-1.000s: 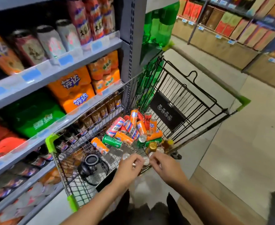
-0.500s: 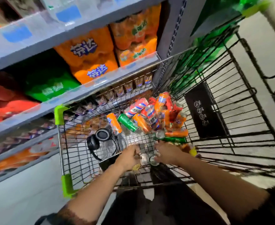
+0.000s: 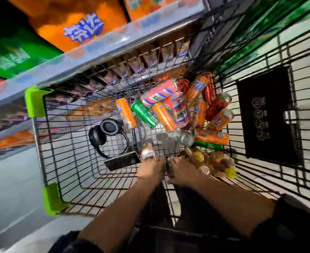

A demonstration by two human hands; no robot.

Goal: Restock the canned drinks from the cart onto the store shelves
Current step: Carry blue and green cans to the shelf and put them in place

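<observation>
We look down into one wire cart, a black metal grid with two lime-green plastic corner guards on its left side; it stands just beside the grey store shelves. Both hands are deep in the near part of the basket, side by side and almost touching; the left hand has its fingers curled down among the cans, and the right hand is curled likewise, with a dark can end showing between the two; motion blur hides the fingertips, so we cannot tell what either hand actually grips. The canned drinks lie heaped in the far right of the basket, slim smooth cylinders lying on their sides or tilted; we count roughly six orange ones, two green ones, a pink striped one and two or three red ones, though the pile overlaps and the count is loose. Nearer the hands stand a few cans with round silver or gold tops. On the cart floor to the left lie one pair of black headphones with padded round cups, and one flat dark phone, just left of the left hand. On the shelf above sit glossy orange multipacks and one green pack.
</observation>
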